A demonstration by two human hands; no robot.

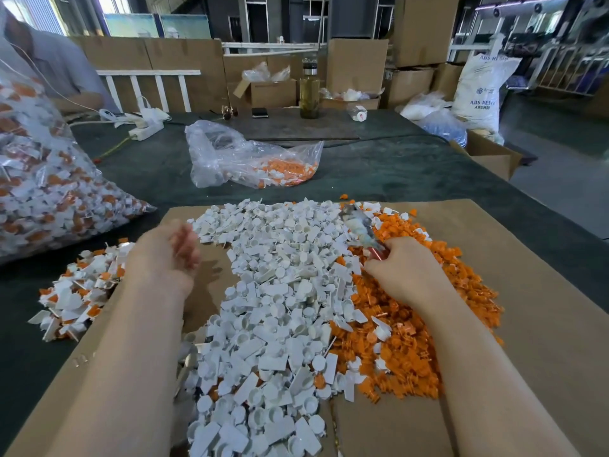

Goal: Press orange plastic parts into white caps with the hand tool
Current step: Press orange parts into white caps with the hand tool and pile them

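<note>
While blurred, left hand (171, 255) palm-up (right hand (400, 268) around hand tool (361, 230)).

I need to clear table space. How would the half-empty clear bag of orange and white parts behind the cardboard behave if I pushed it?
The clear bag looks thin and crumpled, so it would likely buckle rather than slide whole. Its parts sit low at one end, so that end probably drags. Its mouth seems loose; some parts might spill onto the dark table cover.
</note>
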